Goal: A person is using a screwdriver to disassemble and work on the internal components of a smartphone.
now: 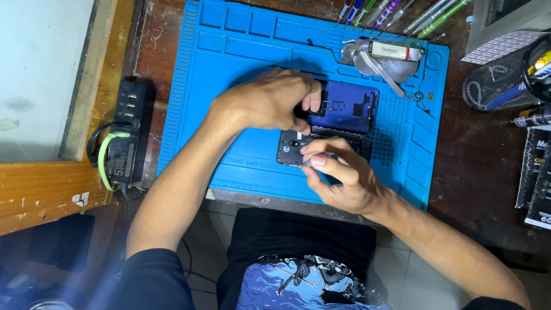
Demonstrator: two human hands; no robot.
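Opened phone point(321, 146) lies on the blue mat point(241, 86), near the mat's front edge, slightly right of centre. Dark inner frame faces up; a blue back panel point(344, 106) lies just behind it, touching or nearly so.

Left hand point(270, 100) rests curled over the phone's rear left corner, fingers pressed down, apparently to keep the body from sliding.

Right hand point(338, 172) comes in from the front, thumb and forefinger pinched narrow on something small and pale at the phone's front edge; cannot tell what it is.

Behind the phone, at the mat's far right corner: a grey dish point(381, 63) with a small white box on it. Pens point(396, 11) beyond that. Mesh cup point(505, 83) off the mat to the right. Black charger hub point(129, 135) off the left edge.
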